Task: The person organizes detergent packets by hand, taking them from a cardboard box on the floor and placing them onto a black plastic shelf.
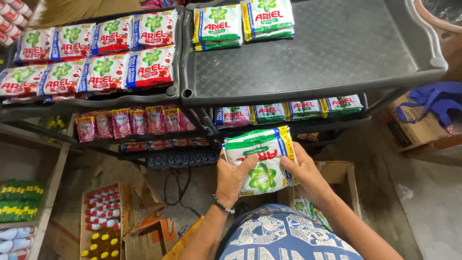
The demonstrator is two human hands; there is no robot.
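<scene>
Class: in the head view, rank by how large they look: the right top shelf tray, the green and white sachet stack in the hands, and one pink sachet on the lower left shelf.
1. Right top shelf tray, clearly largest.
2. Green and white sachet stack, held by the left hand and right hand; nearer the camera, so it looks enlarged.
3. Pink sachet, smallest.

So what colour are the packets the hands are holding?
The packets are white and green with blue and yellow edging, held by the left hand and right hand; head view.

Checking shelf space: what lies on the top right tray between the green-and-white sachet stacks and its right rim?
Nothing: in the head view the tray is bare from the sachet stacks to its right rim.
</scene>
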